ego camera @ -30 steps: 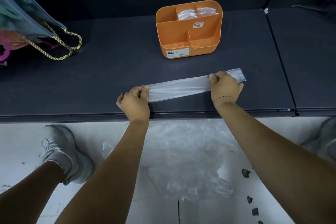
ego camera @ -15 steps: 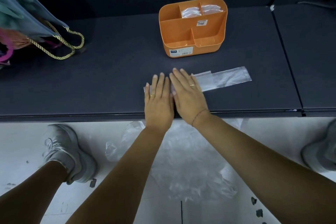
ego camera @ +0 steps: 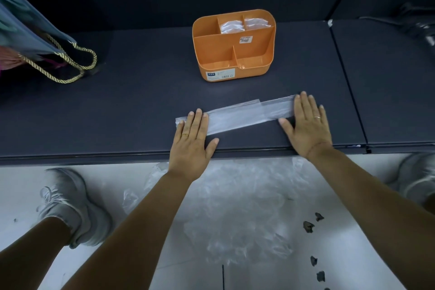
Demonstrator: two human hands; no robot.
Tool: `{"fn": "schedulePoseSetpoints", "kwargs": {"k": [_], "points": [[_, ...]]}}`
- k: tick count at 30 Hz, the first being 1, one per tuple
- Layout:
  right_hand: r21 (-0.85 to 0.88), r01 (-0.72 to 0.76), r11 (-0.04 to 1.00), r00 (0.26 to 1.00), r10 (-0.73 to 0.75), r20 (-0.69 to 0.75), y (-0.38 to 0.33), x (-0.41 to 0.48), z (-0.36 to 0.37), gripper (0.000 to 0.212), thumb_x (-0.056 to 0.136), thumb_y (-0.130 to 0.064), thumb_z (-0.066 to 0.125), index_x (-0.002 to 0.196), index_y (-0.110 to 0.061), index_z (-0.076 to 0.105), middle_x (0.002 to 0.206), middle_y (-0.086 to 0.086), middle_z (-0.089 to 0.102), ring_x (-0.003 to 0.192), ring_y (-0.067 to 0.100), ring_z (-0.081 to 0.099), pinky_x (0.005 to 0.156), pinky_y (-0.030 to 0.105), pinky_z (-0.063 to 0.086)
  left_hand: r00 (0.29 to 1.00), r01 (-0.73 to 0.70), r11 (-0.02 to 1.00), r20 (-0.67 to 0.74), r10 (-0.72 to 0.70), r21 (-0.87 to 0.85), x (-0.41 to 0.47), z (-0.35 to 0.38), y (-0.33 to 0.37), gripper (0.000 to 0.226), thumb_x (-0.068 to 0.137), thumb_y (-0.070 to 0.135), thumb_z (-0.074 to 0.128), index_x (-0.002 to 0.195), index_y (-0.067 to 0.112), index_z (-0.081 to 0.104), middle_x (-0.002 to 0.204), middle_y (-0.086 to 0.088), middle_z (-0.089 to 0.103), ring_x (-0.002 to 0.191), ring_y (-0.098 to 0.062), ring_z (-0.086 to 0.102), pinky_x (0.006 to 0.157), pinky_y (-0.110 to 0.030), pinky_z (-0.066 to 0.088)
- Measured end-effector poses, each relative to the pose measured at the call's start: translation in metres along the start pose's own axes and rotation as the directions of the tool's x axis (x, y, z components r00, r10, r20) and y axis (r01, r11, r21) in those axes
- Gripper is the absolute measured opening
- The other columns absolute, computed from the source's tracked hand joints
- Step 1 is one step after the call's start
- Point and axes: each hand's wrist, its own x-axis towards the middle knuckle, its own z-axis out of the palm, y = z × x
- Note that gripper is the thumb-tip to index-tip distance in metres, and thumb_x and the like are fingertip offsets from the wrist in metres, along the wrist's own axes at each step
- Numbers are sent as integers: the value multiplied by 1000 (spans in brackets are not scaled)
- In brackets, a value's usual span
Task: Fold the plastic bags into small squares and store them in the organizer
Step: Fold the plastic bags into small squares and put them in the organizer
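Observation:
A clear plastic bag, folded into a long narrow strip, lies on the dark table near its front edge. My left hand presses flat on the strip's left end with straight fingers. My right hand lies flat over the strip's right end, fingers spread. Behind the strip stands an orange organizer with several compartments. Its two back compartments hold folded white bags; the front ones look empty.
A pile of loose clear plastic bags lies on the white floor below the table edge. A gift bag with gold rope handles sits at the table's left. Grey shoes stand on the floor. A table seam runs at right.
My hands were side by side at the strip's left part half a second ago. The right hand has slid along the strip to its right end, smoothing it flat.

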Motion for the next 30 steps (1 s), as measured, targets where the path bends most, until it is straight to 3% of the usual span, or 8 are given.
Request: {"fn": "schedulePoseSetpoints", "kwargs": {"k": [4,7,10,14,18,21,24,30], "points": [[265,16,964,993,16,-116,18,6,-13,64,100,-41,39,153,-13,18,159,7,19,146,25,14,119,41,8,999,-33,999,-18,33,22,-1,-3,-2,86,92,65,-15,156,13,8,164,-6,7,150,-17,-4,119,-30,-16],[400,-15,917,991,67,-115,23,24,-32,55,93,-34,60,143,-21,41,137,10,43,130,33,34,109,44,25,998,-4,1000,-58,3,-25,2,-9,17,82,94,65,-9,154,11,9,162,-6,5,149,-20,-2,119,-31,-15],[378,-21,926,997,45,-57,26,38,-41,42,86,-36,68,125,-24,57,112,1,45,119,28,41,103,37,27,997,-4,989,-72,-7,-147,7,-9,54,89,91,68,-10,155,9,8,161,-2,-4,149,-18,-8,119,-28,-17],[447,-50,893,996,76,-42,27,45,-42,19,83,-35,73,95,-24,65,105,-3,42,115,23,43,96,28,24,999,46,988,-1,-47,-149,14,1,74,99,80,72,-24,155,11,-3,164,-5,-7,149,-17,-16,118,-32,-16],[523,-49,851,998,56,2,29,43,-46,16,84,-27,73,75,-23,61,103,-1,52,102,19,51,95,28,39,999,-40,999,-13,40,-20,14,6,62,90,94,66,-9,155,5,18,163,-11,15,151,-26,11,123,-40,3],[732,-111,672,994,70,86,27,33,-57,17,86,-12,70,75,-16,57,82,-2,60,74,11,57,66,10,46,990,-139,990,-25,139,1,15,6,46,81,100,61,4,153,5,27,160,-10,24,148,-25,20,121,-38,4],[823,-247,512,967,69,247,28,19,-57,15,85,-1,68,87,-12,57,77,7,60,61,14,59,51,14,51,968,-250,968,13,250,16,18,4,27,77,100,61,4,155,9,20,162,-6,19,150,-21,14,121,-38,2],[779,-389,492,900,22,436,36,-13,-53,25,83,1,71,106,-1,62,69,12,66,48,7,61,48,17,50,911,-412,904,37,410,118,14,0,-3,75,101,61,6,155,11,23,163,-4,20,151,-22,11,121,-43,6]]}}
